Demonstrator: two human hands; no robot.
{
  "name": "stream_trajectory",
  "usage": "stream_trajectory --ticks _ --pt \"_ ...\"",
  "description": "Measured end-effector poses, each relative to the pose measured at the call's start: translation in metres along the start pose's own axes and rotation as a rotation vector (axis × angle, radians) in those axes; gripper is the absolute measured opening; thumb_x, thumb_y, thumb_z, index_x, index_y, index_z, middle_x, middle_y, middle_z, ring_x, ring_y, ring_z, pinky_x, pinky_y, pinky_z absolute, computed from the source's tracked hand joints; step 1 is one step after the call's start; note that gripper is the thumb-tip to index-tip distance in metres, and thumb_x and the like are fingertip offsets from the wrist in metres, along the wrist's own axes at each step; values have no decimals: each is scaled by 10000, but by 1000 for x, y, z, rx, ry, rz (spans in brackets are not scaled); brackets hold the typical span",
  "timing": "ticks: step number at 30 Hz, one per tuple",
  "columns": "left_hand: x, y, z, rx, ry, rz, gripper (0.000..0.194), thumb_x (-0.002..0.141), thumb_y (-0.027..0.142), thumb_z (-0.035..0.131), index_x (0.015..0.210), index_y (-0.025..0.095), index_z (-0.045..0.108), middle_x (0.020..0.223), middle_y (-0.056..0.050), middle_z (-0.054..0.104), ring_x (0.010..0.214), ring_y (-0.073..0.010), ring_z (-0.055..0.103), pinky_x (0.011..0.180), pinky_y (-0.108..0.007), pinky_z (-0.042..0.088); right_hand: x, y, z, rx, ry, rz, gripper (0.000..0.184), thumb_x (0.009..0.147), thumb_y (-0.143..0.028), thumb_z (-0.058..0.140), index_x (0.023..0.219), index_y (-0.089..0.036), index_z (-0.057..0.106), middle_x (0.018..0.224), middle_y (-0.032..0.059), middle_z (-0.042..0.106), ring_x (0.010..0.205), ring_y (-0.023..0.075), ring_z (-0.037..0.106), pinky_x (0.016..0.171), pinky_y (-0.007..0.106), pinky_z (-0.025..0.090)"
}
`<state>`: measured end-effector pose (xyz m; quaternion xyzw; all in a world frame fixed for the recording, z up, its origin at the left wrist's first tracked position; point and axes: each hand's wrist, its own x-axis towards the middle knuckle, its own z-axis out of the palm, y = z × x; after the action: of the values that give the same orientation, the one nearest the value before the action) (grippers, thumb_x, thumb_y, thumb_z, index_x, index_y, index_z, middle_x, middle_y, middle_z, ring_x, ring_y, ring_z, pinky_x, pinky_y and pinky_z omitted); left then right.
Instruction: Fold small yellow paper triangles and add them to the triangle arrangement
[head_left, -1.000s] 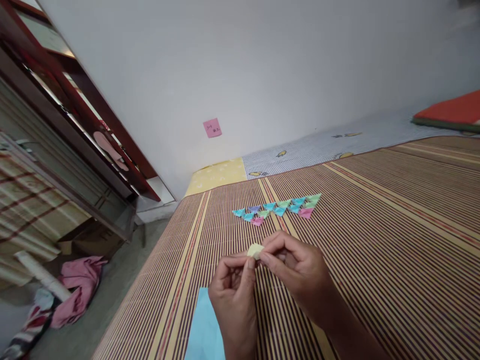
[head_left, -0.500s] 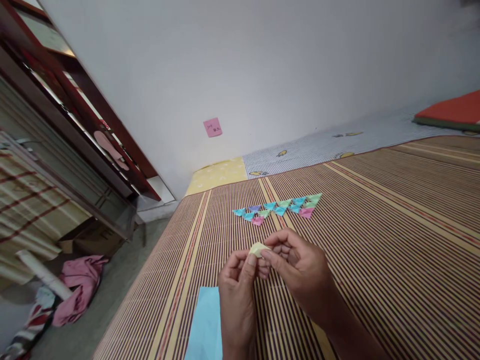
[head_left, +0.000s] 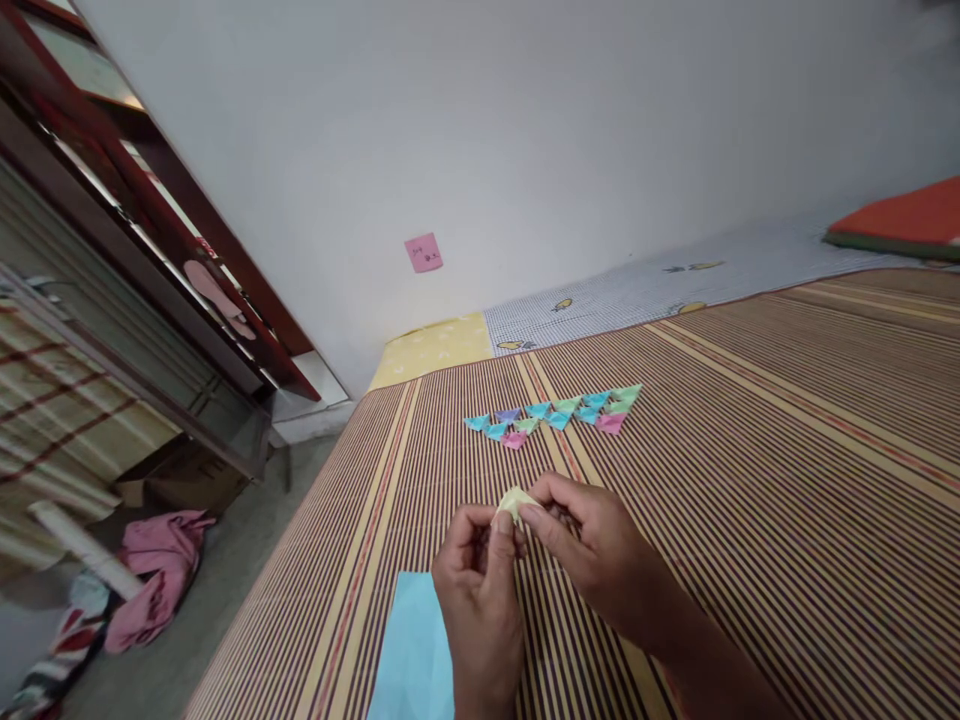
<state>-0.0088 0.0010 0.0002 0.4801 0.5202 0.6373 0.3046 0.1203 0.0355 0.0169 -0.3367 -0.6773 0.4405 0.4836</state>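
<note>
Pinched yellow paper (head_left: 515, 498) in nearly closed left hand (head_left: 481, 585) and right hand (head_left: 589, 530); held it at one o'clock from the left, ten from the right, touching both, with unclear long axis.

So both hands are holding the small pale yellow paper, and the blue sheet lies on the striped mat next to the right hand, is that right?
Not quite: the head view shows the blue sheet next to the left hand, not the right hand. It does lie on the striped mat, and both hands are holding the pale yellow paper.
</note>
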Motion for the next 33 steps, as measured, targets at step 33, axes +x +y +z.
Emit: stream_trajectory --ticks 33 --pt "9 0 -8 -244 -172 -125 139 861 323 725 904 201 674 707 15 624 674 -124 567 676 -222 476 1 1 -20 -123 -141 -9 122 924 -256 636 815 -212 665 747 -16 641 684 140 568 608 257 417"
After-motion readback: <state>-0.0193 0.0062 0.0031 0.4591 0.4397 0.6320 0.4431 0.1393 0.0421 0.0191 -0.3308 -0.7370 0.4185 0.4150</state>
